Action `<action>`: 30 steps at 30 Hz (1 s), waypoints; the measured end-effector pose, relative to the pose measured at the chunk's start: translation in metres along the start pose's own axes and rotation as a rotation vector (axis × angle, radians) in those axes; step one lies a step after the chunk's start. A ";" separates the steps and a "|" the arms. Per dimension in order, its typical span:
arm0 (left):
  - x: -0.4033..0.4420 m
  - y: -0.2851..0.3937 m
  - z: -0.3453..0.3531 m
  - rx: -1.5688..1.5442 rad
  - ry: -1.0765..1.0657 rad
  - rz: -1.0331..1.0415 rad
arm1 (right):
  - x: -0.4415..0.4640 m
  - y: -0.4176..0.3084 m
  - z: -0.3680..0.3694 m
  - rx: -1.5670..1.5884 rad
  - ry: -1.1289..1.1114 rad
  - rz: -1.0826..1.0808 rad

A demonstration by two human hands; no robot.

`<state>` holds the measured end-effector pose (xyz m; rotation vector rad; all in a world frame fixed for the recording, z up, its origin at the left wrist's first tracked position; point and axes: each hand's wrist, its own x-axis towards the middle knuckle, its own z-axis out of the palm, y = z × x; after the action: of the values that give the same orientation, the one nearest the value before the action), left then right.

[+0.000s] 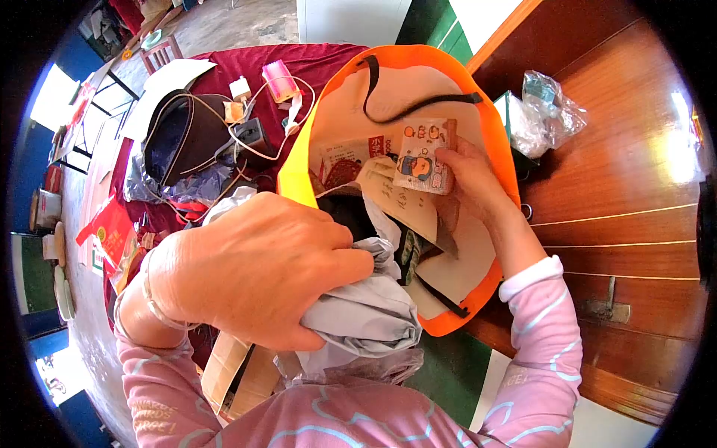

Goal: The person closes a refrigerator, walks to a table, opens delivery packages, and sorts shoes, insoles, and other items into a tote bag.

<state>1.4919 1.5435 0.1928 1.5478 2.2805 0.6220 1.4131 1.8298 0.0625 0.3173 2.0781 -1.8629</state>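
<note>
An orange-rimmed bag point(497, 172) stands wide open on its side of the dark red cloth, with papers, a cream envelope point(399, 198) and dark items inside. Within its opening my right hand point(470, 168) pinches a small printed packet point(418, 160) that shows a cartoon figure. My left hand point(261, 265) is closed on a crumpled grey plastic bag point(366, 313) at the near edge of the orange-rimmed bag. Part of the grey bag is hidden under my left hand.
On the red cloth point(246, 58) lie a dark pouch point(183, 138), tangled white cables, a black adapter point(252, 137) and a pink object point(280, 81). A cardboard box point(254, 381) is below my left arm. Clear plastic point(545, 108) hangs by the wooden door point(620, 172) at right.
</note>
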 end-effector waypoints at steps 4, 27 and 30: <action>0.001 0.001 0.001 0.006 -0.005 -0.004 | -0.029 -0.016 0.001 0.180 -0.097 -0.015; 0.004 0.007 -0.003 0.020 -0.072 -0.080 | -0.120 -0.007 0.014 -0.516 0.287 -1.089; 0.004 0.007 -0.002 0.019 -0.060 -0.073 | -0.123 -0.008 0.007 -0.683 0.153 -0.877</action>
<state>1.4950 1.5490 0.1983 1.4638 2.2931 0.5284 1.5238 1.8285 0.1166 -0.7482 3.0889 -1.3163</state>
